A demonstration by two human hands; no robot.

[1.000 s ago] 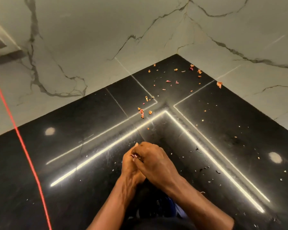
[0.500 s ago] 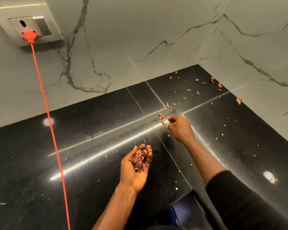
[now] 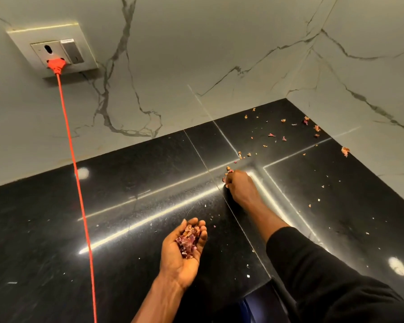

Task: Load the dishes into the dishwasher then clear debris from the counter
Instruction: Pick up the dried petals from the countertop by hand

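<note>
Two hands show: the left hand (image 3: 184, 249) and the right hand (image 3: 240, 186). One black table (image 3: 126, 264) meets two marble wall panels (image 3: 173, 66). One wall socket plate (image 3: 53, 51) carries one orange plug (image 3: 56, 64) with one orange cord (image 3: 79, 187). One heap of peel scraps (image 3: 188, 238) lies in a palm; loose scraps (image 3: 283, 138) on the table number roughly thirty, too small to count exactly.
</note>
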